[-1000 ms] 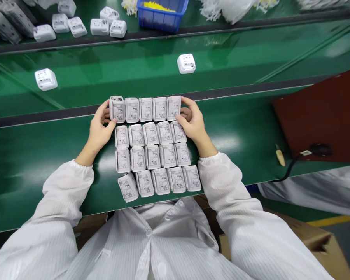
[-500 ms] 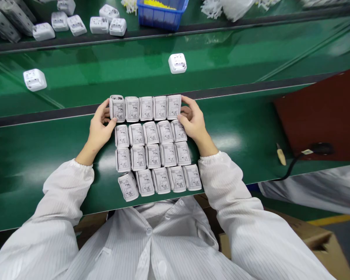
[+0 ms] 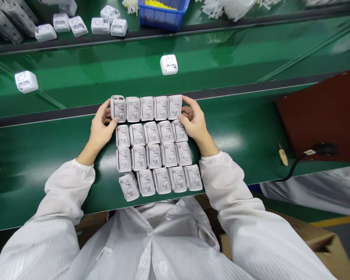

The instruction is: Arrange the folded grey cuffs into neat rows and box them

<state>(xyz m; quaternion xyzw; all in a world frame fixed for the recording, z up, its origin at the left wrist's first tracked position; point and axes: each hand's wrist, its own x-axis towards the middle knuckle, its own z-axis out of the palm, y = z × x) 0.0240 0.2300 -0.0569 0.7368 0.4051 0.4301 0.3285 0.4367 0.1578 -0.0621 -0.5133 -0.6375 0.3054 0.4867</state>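
Folded printed papers lie in several rows on the green table [image 3: 55,147]. My left hand [image 3: 102,126] grips the left end of the top row [image 3: 147,108], its thumb at the lower corner of the end paper [image 3: 118,109]. At the other end, my right hand [image 3: 194,119] presses against the last paper [image 3: 174,107], fingers bent around its side. The row is squeezed between both hands. Just below it sit two closely spaced rows [image 3: 153,156], and nearest my body is another row [image 3: 162,181] whose leftmost paper [image 3: 129,186] is tilted.
White socket pieces [image 3: 169,64] [image 3: 26,81] lie on the green belt beyond. More white pieces [image 3: 100,26] and a blue bin [image 3: 162,17] stand on the shelf. A small pointed tool [image 3: 283,155], a black cable [image 3: 294,163] and a brown board [image 3: 323,116] are at right.
The two white socket pieces on the belt have shifted left. My hands and the paper rows look the same, apart from a slight shift of the view.
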